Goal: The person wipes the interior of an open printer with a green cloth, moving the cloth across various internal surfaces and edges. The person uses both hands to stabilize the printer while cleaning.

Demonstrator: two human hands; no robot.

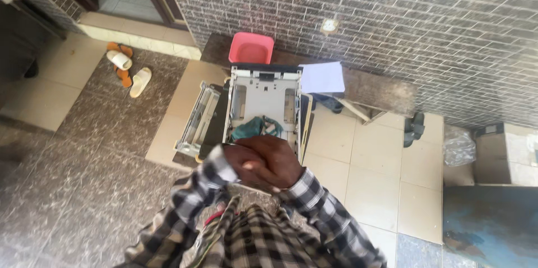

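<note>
We press our left hand [242, 162] and right hand [274, 161] together, fingers curled shut (we cannot tell if anything is inside). Just past them on the floor [364, 161] lies a grey printer tray [262, 100] with a green cloth [255, 127] in it.

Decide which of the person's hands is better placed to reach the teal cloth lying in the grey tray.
Right, marginally. The right hand overlaps the left hand and sits directly below the teal cloth in the grey tray; the left lies slightly aside.
</note>
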